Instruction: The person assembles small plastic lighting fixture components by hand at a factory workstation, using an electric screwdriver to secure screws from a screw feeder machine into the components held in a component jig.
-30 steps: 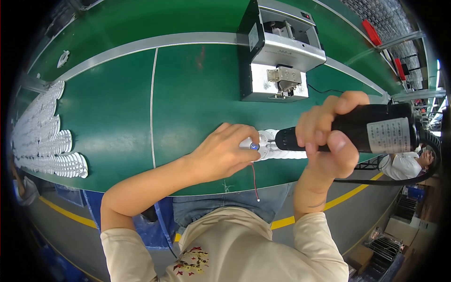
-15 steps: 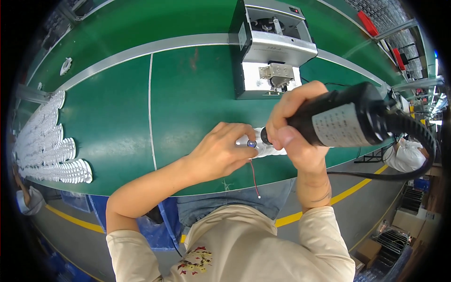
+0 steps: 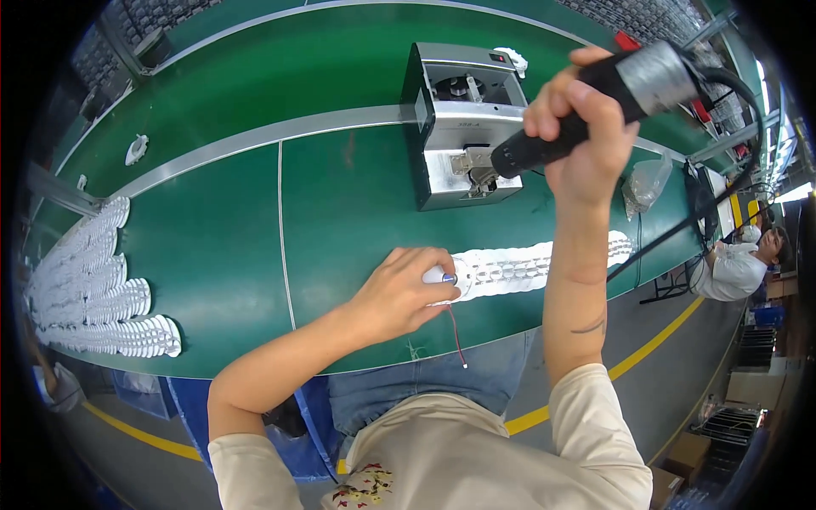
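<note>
My left hand rests on the green bench and grips the near end of a row of white plastic parts lying on their sides; a thin red wire trails from that end toward me. My right hand is raised and wrapped around a black electric screwdriver with a grey label and a black cable. The screwdriver's tip is at the front opening of a grey metal screw feeder box at the back of the bench.
Stacked rows of white parts lie at the bench's left end. A green conveyor belt runs behind a metal rail. A clear plastic bag sits to the right. Another person works at the far right, beyond a yellow floor line.
My right hand has lifted the screwdriver away from the white part under my left hand, up and back to the feeder box. My left hand has stayed on the row.
</note>
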Tool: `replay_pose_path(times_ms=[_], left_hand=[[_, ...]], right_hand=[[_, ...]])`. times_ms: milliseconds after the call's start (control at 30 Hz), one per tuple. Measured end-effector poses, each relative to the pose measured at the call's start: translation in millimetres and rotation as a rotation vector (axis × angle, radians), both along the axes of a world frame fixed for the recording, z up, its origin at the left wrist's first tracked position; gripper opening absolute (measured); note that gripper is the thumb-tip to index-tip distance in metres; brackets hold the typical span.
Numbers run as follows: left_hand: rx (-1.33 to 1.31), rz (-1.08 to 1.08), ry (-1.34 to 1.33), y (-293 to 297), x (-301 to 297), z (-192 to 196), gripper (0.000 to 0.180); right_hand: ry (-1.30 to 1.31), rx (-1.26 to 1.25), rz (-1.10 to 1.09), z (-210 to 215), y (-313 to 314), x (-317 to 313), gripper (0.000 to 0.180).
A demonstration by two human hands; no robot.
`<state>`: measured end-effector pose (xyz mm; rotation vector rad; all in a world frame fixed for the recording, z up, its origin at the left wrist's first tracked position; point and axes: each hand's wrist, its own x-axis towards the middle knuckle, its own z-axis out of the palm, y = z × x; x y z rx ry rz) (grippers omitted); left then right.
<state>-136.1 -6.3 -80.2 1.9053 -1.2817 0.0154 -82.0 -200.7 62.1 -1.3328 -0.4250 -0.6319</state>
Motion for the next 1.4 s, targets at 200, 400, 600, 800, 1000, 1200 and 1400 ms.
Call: replay_pose_path(times_ms=[200,400,600,800,1000,1200,1400], left_hand=[[-0.004,-0.007,-0.007,-1,-1,2,0.029],[0.002,0.001,0.005,4,-2,-1,0.029],[-0.03,0.001,0.0,1,-1,4,0.026],[-0.054,0.002,0.013,1,1,2,0.023],[-0.045,0.006,0.02,-1,-1,1,0.024],[-0.053,0.01,0.025,1,-3,5,0.026],[0.046,0.025,0.121,2,-2,9,0.03]], right_hand=[[0.108,-0.059,-0.044,-11,-3,14,0.025],[0.174,-0.018,0.01,-14,3,6,0.024],[0.167,0.131,0.226,-24,9,-57,0.036],[0.217,0.039,0.212,-37,19,-79,0.033],[0.248,0.005,0.176,-49,20,-86,0.033],[0.205,0.014,0.29,-54,21,-94,0.034],[0.199,-0.023,0.355,-56,17,-89,0.032]])
